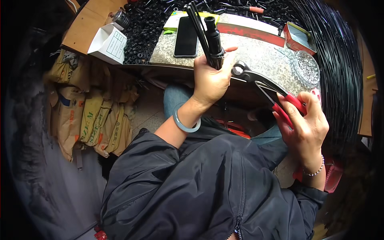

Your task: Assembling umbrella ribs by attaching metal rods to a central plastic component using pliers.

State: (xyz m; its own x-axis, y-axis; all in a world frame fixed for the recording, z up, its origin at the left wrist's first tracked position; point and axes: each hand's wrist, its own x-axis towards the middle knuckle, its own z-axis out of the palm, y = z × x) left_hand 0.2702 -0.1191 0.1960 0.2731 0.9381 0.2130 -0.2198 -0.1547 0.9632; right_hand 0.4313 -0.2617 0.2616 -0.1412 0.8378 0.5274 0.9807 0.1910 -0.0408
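Observation:
My left hand (211,83) is wrapped around a black stepped tube (213,38) and a bundle of thin black rods (196,25), all pointing up and away over the table's near edge. A fine bit of wire seems to show around the tube near my fingers. My right hand (306,127) grips a pair of red-handled pliers (249,76). Its handles are spread, and the rounded dark head lies just right of my left hand, apart from the tube. What the jaws may hold is too small to tell.
A black phone (186,37) lies on the speckled tabletop (264,54). A glass dish (307,68) and an open red box (299,38) stand right, beside long black rods (338,68). Small black parts (146,30) and a white box (109,44) are left; brown sacks (90,116) hang below.

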